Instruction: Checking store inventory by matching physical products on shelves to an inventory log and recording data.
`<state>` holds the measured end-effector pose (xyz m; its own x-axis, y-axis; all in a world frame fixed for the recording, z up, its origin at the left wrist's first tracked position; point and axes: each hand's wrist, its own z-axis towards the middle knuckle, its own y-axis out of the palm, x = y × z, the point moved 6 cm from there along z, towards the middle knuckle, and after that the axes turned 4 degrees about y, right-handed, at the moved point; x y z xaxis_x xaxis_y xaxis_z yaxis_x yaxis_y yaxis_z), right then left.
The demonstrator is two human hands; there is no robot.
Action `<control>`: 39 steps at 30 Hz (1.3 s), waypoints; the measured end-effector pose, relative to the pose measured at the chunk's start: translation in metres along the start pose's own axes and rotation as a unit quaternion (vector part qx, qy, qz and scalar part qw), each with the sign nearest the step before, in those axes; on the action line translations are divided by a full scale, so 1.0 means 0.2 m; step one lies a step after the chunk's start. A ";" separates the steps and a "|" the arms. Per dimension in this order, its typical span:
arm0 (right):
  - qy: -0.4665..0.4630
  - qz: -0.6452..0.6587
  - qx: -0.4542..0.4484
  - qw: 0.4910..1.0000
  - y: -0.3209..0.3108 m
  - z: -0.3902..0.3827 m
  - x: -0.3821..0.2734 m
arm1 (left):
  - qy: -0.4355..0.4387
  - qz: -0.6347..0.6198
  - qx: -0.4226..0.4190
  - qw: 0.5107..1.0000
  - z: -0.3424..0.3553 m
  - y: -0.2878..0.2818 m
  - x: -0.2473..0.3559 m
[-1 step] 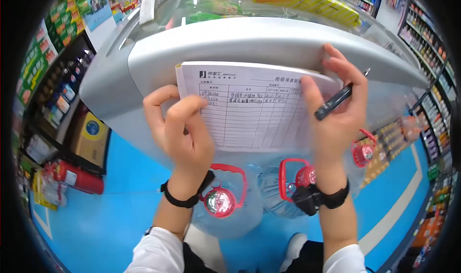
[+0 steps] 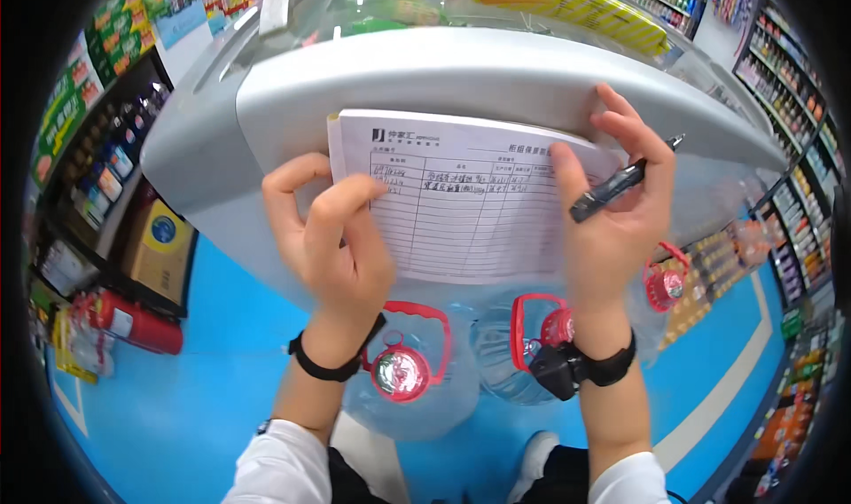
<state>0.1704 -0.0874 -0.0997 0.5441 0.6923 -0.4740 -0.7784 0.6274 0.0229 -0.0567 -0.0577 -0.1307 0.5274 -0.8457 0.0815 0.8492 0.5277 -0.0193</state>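
A pad of printed forms (image 2: pixel 470 211) leans against the pale grey front of a chest freezer. Its top sheet is a ruled table with handwriting in the upper rows. At the pad's left edge is my left hand (image 2: pixel 341 229), its fingers curled, the index fingertip on the written rows and the thumb out of sight. My right hand (image 2: pixel 625 207) is at the pad's right side, thumb over the sheet's edge and fingers raised behind. A black pen (image 2: pixel 620 185) lies slantwise across that palm, held in the hand. Both wrists wear black straps.
The chest freezer (image 2: pixel 496 65) has a glass top with packages inside. Below the pad, large clear water bottles (image 2: pixel 412 415) with red handles stand on the blue floor. A red fire extinguisher (image 2: pixel 137 322) lies at left beside a cardboard box (image 2: pixel 158 256). Stocked shelves (image 2: pixel 784 87) line the right.
The whole view has shifted slightly. The pad and the pen look slightly tilted compared with before. Both hands keep their places at the pad's sides.
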 end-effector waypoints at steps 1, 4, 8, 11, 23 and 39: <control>-0.037 -0.010 0.000 0.999 0.02 -0.03 -0.01 | -0.010 -0.002 0.006 1.000 -0.02 0.00 0.00; -0.037 -0.023 0.019 0.999 0.04 -0.05 -0.01 | -0.081 -0.080 -0.037 0.993 -0.06 0.00 0.01; -0.046 0.012 0.019 0.999 0.04 -0.03 0.02 | -0.263 -0.340 -0.007 0.903 -0.12 0.04 0.05; -0.055 0.011 -0.006 0.998 0.02 -0.01 0.04 | -0.298 -0.337 -0.089 0.889 -0.16 0.09 0.05; -0.087 -0.045 -0.034 0.995 -0.03 -0.05 0.08 | -0.516 -0.483 -0.308 0.636 -0.26 0.22 0.01; -0.178 -0.038 -0.092 0.979 0.01 -0.15 0.07 | -0.494 -0.369 -0.316 0.721 -0.25 0.19 -0.03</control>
<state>0.1677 -0.0877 -0.1320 0.6518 0.7470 -0.1310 -0.7568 0.6297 -0.1751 -0.0271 -0.0360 -0.1813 -0.0853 -0.2446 0.9659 0.8963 -0.4422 -0.0328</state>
